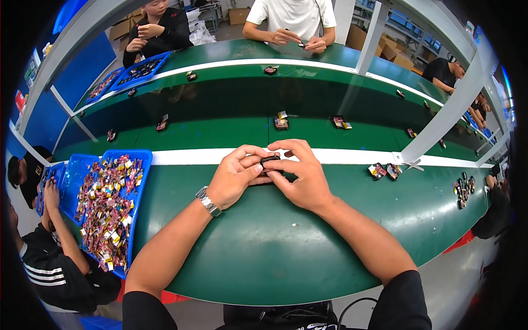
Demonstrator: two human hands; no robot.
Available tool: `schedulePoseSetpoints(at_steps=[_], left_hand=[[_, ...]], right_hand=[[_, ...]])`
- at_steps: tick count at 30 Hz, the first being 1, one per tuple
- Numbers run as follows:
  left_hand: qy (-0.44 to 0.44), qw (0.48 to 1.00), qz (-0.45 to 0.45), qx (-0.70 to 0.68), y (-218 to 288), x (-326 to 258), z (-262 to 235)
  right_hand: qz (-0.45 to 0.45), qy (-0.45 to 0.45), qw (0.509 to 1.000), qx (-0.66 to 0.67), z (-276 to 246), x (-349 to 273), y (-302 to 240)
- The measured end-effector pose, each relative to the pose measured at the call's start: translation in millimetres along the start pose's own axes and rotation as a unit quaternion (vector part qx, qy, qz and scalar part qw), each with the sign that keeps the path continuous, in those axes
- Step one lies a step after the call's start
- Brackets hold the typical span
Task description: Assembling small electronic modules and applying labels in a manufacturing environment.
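Both of my hands meet over the green table, near the white strip. Between them is a small black plastic housing (270,161), partly hidden by my fingers. My left hand (235,175), with a metal watch on its wrist, pinches the housing from the left. My right hand (301,175) grips it from the right, thumb and fingertips on its edge. What lies inside the housing is too small to make out. At my left a blue tray (144,170) holds a heap of small reddish circuit boards with yellow and white parts.
Beyond the white strip (181,157), small assemblies (281,122) lie spaced along the green belt. Two more assemblies (377,171) sit right of my hands, near a grey frame post (440,121). A black-and-red pile (463,191) lies far right. Co-workers sit across and at both sides.
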State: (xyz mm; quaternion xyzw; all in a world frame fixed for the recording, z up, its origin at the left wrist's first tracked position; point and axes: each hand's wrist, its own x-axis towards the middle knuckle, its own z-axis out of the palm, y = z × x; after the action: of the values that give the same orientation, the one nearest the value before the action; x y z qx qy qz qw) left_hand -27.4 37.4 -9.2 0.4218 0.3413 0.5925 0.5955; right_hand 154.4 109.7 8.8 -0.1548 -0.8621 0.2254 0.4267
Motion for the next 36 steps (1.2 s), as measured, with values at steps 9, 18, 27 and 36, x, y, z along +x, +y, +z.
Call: schedulePoseSetpoints(at_steps=[9, 18, 27, 36], left_hand=[[-0.002, 1.0, 0.005, 0.003, -0.2, -2.2, -1.1], [-0.007, 1.0, 0.01, 0.0, -1.4, -0.5, -1.8], [0.0, 1.0, 0.004, 0.011, -0.9, -2.6, -0.4], [0.039, 0.998, 0.012, 0.047, -1.4, -5.7, 5.6]], right_hand=[[-0.018, 0.002, 1.0, -0.012, -2.8, 0.3, -3.0], [-0.028, 0.004, 0.999, -0.019, -3.1, 1.2, -2.7], [-0.012, -0.003, 1.0, -0.009, -2.0, 0.0, -4.3], [0.028, -0.024, 0.999, 0.029, -1.1, -1.2, -7.1]])
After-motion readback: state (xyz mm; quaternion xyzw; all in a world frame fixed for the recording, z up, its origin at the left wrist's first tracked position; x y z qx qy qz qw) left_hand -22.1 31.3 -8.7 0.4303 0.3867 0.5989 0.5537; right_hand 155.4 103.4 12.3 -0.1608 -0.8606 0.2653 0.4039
